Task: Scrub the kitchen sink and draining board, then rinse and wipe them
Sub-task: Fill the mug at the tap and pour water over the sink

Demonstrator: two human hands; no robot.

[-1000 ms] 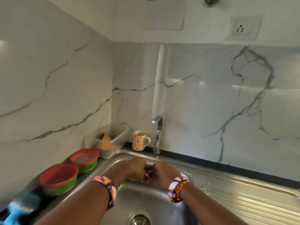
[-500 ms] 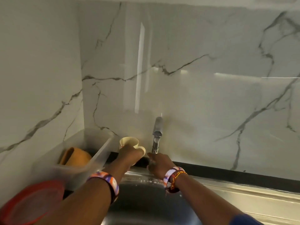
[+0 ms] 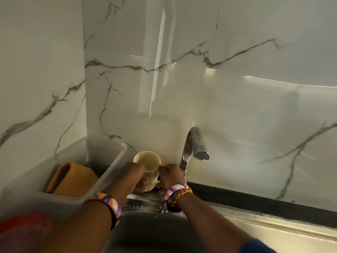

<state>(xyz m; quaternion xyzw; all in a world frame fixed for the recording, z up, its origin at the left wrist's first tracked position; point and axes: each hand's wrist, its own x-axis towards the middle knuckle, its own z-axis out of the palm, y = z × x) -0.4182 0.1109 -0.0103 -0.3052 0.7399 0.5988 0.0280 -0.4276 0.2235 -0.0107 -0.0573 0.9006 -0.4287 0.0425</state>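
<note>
Both hands, left hand (image 3: pixel 134 173) and right hand (image 3: pixel 170 175), grip the mug (image 3: pixel 148 168) at the sink's (image 3: pixel 145 232) back edge; advise lifting it clear before scrubbing.

The mug (image 3: pixel 148 166) stands at the back edge of the sink (image 3: pixel 155 232), against the wall (image 3: pixel 218 99), with the tap (image 3: pixel 193 147) just to its right. The left hand (image 3: pixel 133 175) is on the mug's left side, the right hand (image 3: pixel 171 175) on its right. Left of the mug sits a tub (image 3: pixel 76 179) in the corner, a cloth (image 3: pixel 73 178) inside it. The draining board (image 3: pixel 273 232) lies right of the sink.
</note>
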